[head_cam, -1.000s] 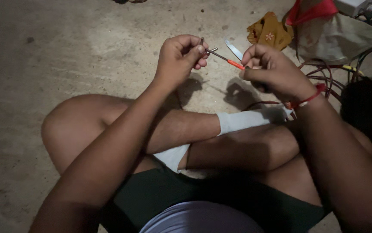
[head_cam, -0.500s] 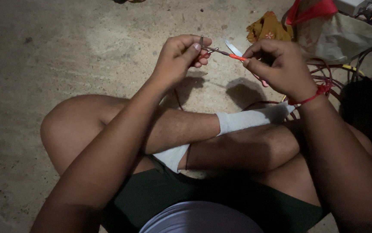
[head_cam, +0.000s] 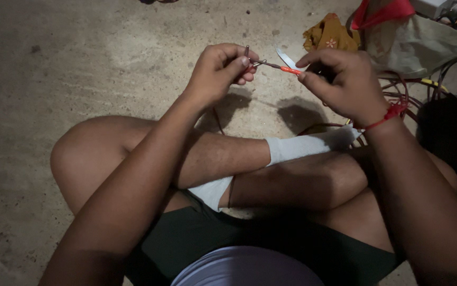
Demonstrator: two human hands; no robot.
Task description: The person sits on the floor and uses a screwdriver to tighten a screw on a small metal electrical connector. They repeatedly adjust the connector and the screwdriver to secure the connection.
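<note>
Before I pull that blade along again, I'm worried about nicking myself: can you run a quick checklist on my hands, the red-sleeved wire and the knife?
1. Thin wire with red-orange insulation held at both ends: ok, it spans from the left hand to the right hand.
2. Bare twisted end pinched in the left fingers: ok.
3. Pale metal knife blade pointing away from the body: ok, it sticks up past the right hand.
4. Left fingers clear of the blade edge: cannot tell, the gap looks small.
5. Legs clear below: not ok, the crossed legs lie right under the work.
</note>
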